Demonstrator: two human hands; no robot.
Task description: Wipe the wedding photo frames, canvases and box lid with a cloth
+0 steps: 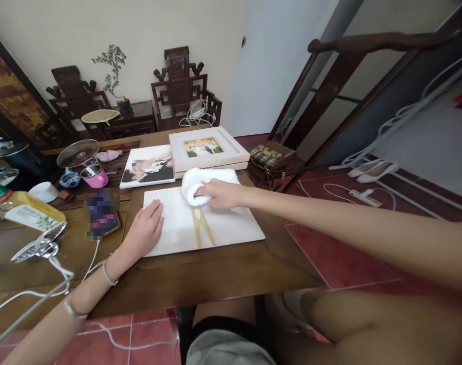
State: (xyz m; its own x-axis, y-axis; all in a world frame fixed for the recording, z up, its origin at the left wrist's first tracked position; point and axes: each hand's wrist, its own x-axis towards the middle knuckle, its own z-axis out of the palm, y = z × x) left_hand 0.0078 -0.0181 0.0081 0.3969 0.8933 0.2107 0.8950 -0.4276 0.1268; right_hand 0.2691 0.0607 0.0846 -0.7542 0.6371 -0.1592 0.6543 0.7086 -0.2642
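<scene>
A flat white panel lies on the wooden table in front of me, with a yellow, two-legged shape on its lower middle. My right hand grips a bunched white cloth and presses it against the upper part of the panel. The cloth covers the top of the yellow shape, and some of my right fingers are hidden in its folds. At the panel's left edge, my left hand lies flat with its fingers stretched out, holding nothing.
Behind the panel are stacked white picture frames and a photo print. To the left are a phone, a pink mug, a bottle of yellow liquid, a clear hair claw and white cables. A bag rests on the chair at right.
</scene>
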